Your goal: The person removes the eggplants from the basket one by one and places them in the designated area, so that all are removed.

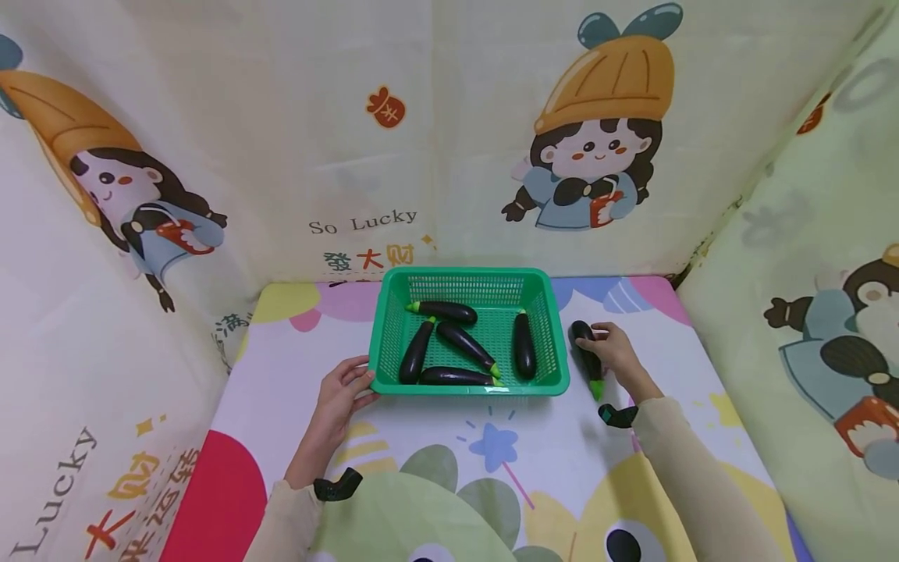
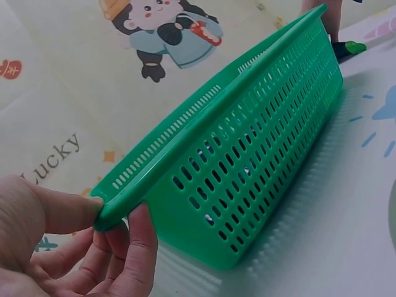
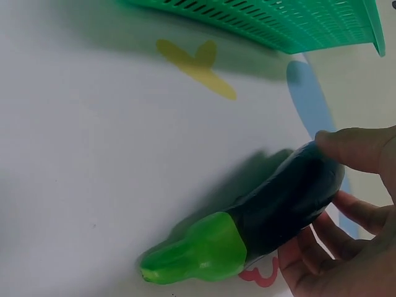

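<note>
Head view — your left grip pinches the green plastic basket rim, right grip closed around an eggplant just beside it.

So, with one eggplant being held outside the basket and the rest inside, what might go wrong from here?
The right hand holds the glossy eggplant near its rounded end, leaving the green stem end unsupported, so it could slip or swing if lifted.

The left hand pinches the green plastic basket only near one corner, so a tug might tilt or slide it, perhaps rolling the five eggplants inside.
</note>
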Motion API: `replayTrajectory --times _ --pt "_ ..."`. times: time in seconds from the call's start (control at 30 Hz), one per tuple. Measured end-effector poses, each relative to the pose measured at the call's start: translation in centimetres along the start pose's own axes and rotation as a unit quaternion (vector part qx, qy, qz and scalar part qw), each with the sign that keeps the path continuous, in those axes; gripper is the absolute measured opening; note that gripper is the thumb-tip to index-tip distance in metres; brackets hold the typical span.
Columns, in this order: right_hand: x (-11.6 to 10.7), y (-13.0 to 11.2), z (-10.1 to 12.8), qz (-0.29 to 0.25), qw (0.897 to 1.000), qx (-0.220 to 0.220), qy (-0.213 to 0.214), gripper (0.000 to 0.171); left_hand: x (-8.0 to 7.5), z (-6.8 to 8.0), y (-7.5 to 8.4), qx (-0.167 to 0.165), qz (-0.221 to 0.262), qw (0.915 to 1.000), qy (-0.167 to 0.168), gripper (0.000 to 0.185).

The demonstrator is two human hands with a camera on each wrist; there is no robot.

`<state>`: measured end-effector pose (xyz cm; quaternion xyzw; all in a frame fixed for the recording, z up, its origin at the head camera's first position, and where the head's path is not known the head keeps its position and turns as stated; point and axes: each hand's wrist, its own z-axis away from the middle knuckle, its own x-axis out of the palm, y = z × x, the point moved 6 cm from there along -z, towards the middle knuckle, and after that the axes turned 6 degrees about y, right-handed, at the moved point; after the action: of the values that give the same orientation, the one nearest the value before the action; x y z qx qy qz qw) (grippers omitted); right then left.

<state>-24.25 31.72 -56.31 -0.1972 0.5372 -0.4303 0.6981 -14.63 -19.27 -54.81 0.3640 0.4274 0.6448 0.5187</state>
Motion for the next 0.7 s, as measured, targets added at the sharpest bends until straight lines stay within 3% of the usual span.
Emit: replayTrajectory --times 0.43,0.7 --pt "-0.7 -0.7 0.6 0.011 0.999 -0.016 0.04 0.068 0.0 -0.1 -0.1 -0.004 -0.003 1.0 0.005 0.042" --pt "-1.4 -3.9 2.1 0.019 0.991 -0.088 0.099 0.061 0.0 -0.2 0.2 -0.001 0.001 1.0 -0.001 0.043"
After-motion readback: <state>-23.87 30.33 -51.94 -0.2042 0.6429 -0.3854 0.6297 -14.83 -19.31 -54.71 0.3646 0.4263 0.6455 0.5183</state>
